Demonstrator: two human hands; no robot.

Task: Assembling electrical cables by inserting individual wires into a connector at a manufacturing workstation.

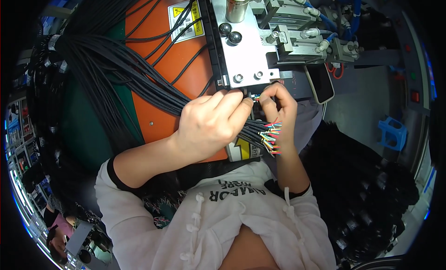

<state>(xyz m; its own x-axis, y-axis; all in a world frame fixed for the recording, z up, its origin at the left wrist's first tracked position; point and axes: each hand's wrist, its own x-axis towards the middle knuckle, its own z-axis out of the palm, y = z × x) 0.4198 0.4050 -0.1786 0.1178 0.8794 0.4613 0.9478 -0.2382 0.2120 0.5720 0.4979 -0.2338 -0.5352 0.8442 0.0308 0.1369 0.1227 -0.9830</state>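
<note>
Containers first: at far left, a rack point(18, 126) with shelves of small items, too small and blurred to name. Now the cable point(255, 98): short coloured wire end in the narrow gap between both hands, right at the fingertips, just below the machine's silver plate point(251, 61). Left hand point(209, 116): fingers curled, thumb and index closed on the cable from the left. Right hand point(284, 109): thumb and index pinching the same end from the right, other fingers bent. Beneath the left hand, a thick black bundle point(153, 88), running from upper left across the orange panel point(155, 135) and out past the knuckles; can't tell if gripped too. Coloured ends point(271, 137) of that bundle, fanned out just beside the right wrist. Also on the orange: a warning label point(190, 28), partly crossed by thin leads. Right of the plate, a phone point(320, 84). Farther right, a blue stool point(392, 133) on the floor; lower right, a big black pile point(357, 191).
</note>
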